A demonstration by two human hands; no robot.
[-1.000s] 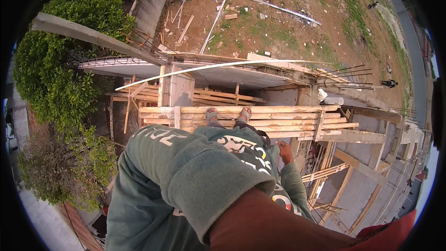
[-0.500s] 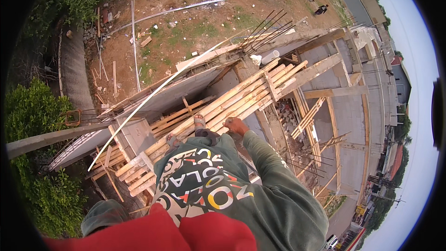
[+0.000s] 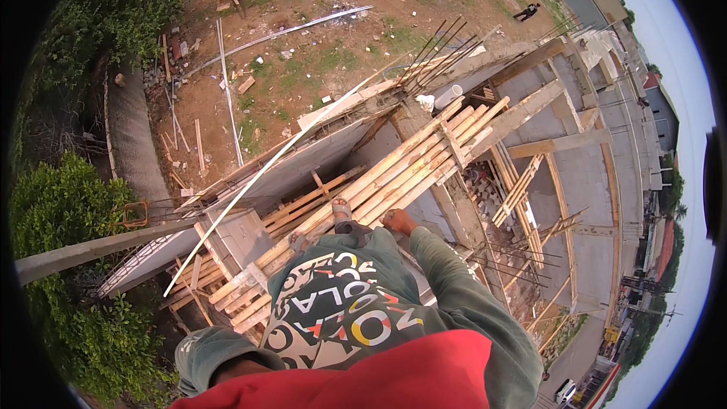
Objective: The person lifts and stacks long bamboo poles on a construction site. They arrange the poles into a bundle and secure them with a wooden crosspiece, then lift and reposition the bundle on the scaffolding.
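My right hand point(image 3: 398, 220) is closed, its fingers curled beside the near edge of a walkway of light wooden poles point(image 3: 401, 182). What it grips, if anything, is hidden. My left sleeve point(image 3: 208, 352) bends in at the lower left, with a strip of skin past its cuff. The left hand itself is out of sight behind red cloth point(image 3: 363, 379). My sandaled feet point(image 3: 341, 210) stand on the poles, high above the ground.
A long pale strip point(image 3: 265, 170) slants past on the left. Rebar ends point(image 3: 439, 53) stick up from a concrete column ahead. Beams and wooden props point(image 3: 522, 189) cross a deep drop on the right. A person point(image 3: 527, 12) is on the ground far off.
The whole view has shifted, so the scene sits lower and farther right. My left sleeve has come further into view. My right hand keeps its place by the poles.
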